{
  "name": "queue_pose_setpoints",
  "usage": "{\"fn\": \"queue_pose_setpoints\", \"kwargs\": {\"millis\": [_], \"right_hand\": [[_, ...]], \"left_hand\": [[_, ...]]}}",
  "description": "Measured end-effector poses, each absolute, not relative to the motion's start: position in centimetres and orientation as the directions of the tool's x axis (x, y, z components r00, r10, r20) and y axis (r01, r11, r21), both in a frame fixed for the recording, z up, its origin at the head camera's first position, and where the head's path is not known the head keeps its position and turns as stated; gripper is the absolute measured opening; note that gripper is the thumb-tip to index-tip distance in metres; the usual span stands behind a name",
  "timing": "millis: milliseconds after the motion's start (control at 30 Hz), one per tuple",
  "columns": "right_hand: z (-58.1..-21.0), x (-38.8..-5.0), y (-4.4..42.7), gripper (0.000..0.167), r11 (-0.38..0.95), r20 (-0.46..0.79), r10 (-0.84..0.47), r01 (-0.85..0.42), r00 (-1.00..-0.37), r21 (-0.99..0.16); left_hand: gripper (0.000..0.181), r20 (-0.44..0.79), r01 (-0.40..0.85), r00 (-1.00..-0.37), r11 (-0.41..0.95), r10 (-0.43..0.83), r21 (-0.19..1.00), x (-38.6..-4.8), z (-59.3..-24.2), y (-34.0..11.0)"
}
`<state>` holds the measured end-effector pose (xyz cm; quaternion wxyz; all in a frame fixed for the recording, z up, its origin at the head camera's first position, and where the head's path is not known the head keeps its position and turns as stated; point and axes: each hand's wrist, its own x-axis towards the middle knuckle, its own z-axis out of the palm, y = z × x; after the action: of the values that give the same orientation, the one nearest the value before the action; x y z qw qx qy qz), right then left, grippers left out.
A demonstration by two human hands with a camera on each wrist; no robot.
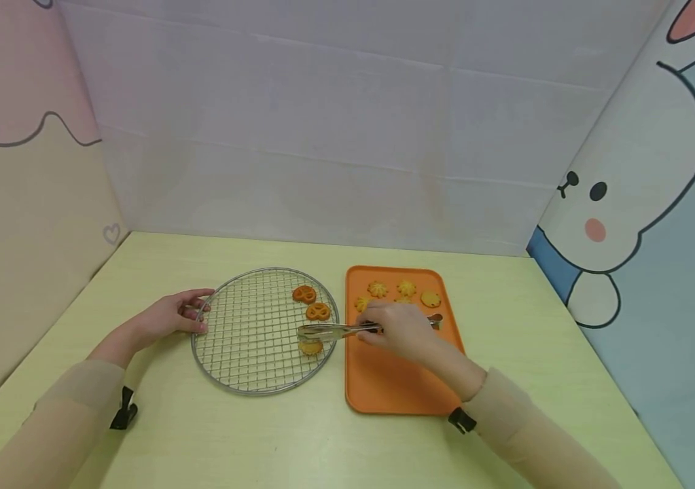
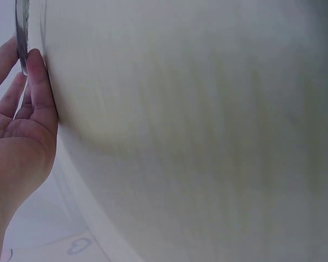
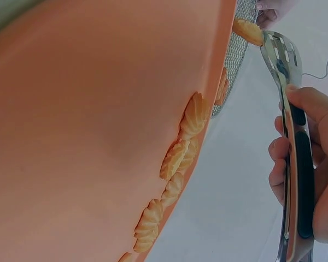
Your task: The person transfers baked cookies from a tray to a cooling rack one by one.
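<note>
My left hand (image 1: 166, 318) holds the left rim of a round wire cooling rack (image 1: 243, 339), thumb and fingers at its edge. My right hand (image 1: 399, 327) grips metal serving tongs (image 1: 329, 331) with dark handle inserts, reaching left from above an orange tray (image 1: 384, 390). The tongs' tips are at a golden cookie (image 1: 310, 347) on the right part of the rack; the right wrist view shows this cookie (image 3: 247, 31) against the tips. Whether the tongs clamp it, I cannot tell. Two brown pretzel-shaped cookies (image 1: 318, 312) lie farther back on the rack.
Several golden cookies (image 1: 407, 288) lie at the back of the tray, some swirled and one round (image 1: 430, 299); my right hand partly hides them. Rack and tray stand side by side on a pale yellow table (image 1: 212, 441). Walls (image 1: 323, 136) enclose the back and sides.
</note>
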<state>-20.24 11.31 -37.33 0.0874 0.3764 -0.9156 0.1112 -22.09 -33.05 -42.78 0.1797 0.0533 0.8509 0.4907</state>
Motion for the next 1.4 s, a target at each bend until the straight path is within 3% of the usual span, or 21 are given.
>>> {"fn": "queue_pose_setpoints", "kwargs": {"millis": [467,733,1033,1267,1400], "right_hand": [[-37.4,-20.9,11.3,0.013,0.680,0.246,-0.680,-0.720,-0.690,-0.138],[-37.8,-21.3,11.7,0.026,0.701,0.244,-0.669,-0.705,-0.702,-0.107],[-37.0,-20.8,13.2,0.029,0.684,0.361,-0.660,-0.726,-0.659,-0.074],[-36.5,-20.6,14.9,0.033,0.696,0.392,-0.641,-0.715,-0.660,-0.065],[-36.5,-20.6,15.8,0.035,0.676,0.429,-0.653,-0.736,-0.624,-0.043]], "left_hand": [[0.085,-0.256,-0.086,-0.927,0.507,0.276,0.858,-22.0,-42.6,-33.0],[0.085,-0.257,-0.091,-0.925,0.495,0.279,0.864,-22.1,-42.6,-33.0],[0.085,-0.257,-0.086,-0.926,0.507,0.278,0.858,-22.0,-42.5,-33.0],[0.085,-0.256,-0.088,-0.926,0.502,0.276,0.860,-22.0,-42.4,-32.9],[0.085,-0.255,-0.086,-0.927,0.507,0.274,0.858,-21.9,-42.4,-32.9]]}}
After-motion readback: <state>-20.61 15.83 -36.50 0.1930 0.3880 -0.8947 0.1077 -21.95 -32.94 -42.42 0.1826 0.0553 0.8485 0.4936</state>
